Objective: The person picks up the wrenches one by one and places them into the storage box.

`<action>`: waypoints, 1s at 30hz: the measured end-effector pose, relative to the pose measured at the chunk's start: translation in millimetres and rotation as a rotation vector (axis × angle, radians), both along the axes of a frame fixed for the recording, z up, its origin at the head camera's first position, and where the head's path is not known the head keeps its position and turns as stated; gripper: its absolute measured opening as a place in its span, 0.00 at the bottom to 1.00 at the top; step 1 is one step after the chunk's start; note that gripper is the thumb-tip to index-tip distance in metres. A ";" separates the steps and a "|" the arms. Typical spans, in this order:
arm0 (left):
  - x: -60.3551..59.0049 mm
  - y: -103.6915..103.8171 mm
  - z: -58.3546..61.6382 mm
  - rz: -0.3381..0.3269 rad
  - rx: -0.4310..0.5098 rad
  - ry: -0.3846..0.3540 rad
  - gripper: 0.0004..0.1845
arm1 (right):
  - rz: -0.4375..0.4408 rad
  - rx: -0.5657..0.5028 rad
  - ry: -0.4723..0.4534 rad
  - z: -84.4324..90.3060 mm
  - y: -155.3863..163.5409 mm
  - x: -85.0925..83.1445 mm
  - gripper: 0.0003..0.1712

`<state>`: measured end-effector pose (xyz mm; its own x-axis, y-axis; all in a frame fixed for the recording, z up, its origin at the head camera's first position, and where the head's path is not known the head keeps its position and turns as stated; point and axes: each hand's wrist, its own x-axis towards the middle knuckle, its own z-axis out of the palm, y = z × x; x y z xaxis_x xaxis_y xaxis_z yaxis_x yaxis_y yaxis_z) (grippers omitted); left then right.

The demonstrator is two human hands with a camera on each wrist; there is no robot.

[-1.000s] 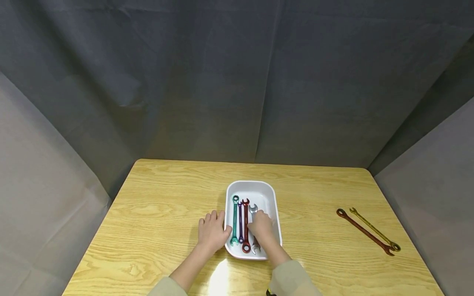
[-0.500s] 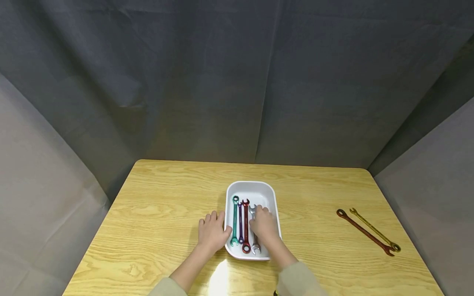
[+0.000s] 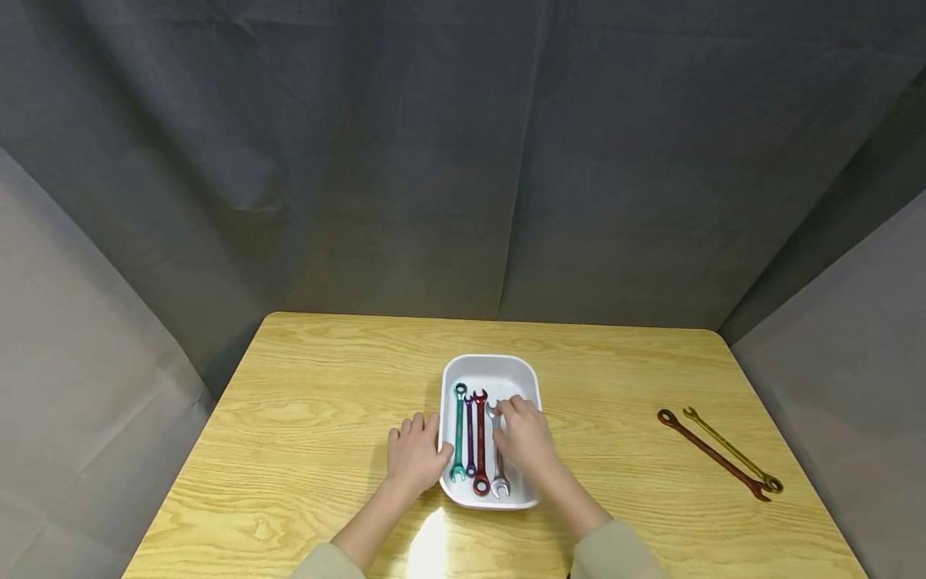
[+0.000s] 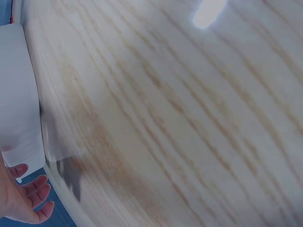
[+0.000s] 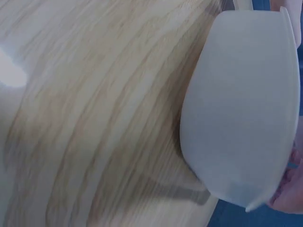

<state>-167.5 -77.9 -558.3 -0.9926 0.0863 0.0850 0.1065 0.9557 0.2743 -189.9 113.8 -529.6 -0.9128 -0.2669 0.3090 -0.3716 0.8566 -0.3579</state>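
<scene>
A white tray (image 3: 492, 359) sits mid-table and holds a green wrench (image 3: 459, 430), a purple wrench (image 3: 469, 434), a red wrench (image 3: 481, 438) and a silver wrench (image 3: 498, 470), side by side. My left hand (image 3: 414, 450) lies flat on the table with straight fingers against the tray's left wall (image 4: 16, 94). My right hand (image 3: 522, 434) hovers over the tray's right part, its loosely bent fingertips at the silver wrench's upper end. The right wrist view shows only the tray's outer wall (image 5: 241, 104) and a sliver of that hand.
A dark red wrench (image 3: 712, 454) and a yellow wrench (image 3: 731, 449) lie together near the right edge of the wooden table (image 3: 325, 386). Grey cloth walls close in the back and both sides.
My right hand has slid to the right across the tray, uncovering more of the silver wrench, which now lies straight beside the red one. The left hand has stayed put.
</scene>
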 end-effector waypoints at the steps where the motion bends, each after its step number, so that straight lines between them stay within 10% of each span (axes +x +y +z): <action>1: 0.2 0.0 0.1 0.000 -0.001 -0.001 0.26 | 0.019 -0.001 0.010 0.6 2.6 -0.4 0.14; 13: 0.4 -0.4 0.8 -0.003 -0.002 0.003 0.26 | 0.176 0.005 0.074 7.4 37.2 -6.9 0.18; 30: 0.6 -0.2 2.1 -0.003 -0.001 -0.008 0.27 | 0.102 -0.001 0.136 7.8 84.3 -10.4 0.20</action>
